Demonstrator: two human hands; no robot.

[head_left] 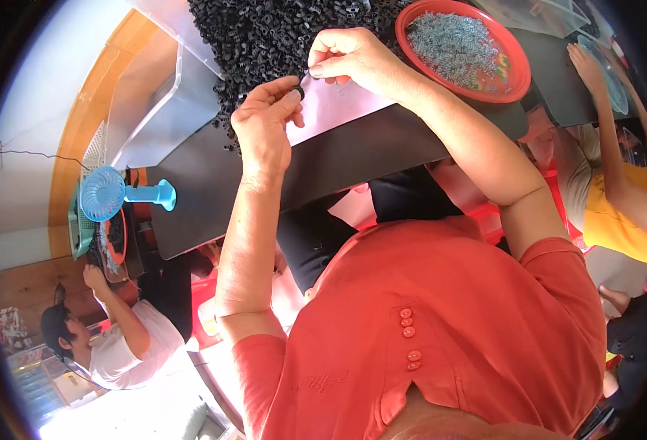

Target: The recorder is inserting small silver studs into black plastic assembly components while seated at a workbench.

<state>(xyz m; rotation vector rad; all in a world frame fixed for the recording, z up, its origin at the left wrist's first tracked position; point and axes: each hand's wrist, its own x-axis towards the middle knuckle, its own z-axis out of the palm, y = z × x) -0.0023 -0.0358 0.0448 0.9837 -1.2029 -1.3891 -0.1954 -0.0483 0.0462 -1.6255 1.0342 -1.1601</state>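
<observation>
A small black part [299, 93] is pinched by the left hand [265, 121], near a pile of black parts [265, 37]. The right hand [356, 62] is closed in a pinch beside it; what is gripped cannot be told. Silvery pieces [451, 48] are held in a red tray [515, 83].

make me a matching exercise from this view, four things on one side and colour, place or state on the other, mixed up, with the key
1. fan
2. round tray
3. left hand
4. heap of pieces

A. pinching a small black piece
B. black, at the picture's top
C. light blue, on the picture's left side
D. red, holding silvery bits

Pairs: 1-C, 2-D, 3-A, 4-B
</observation>
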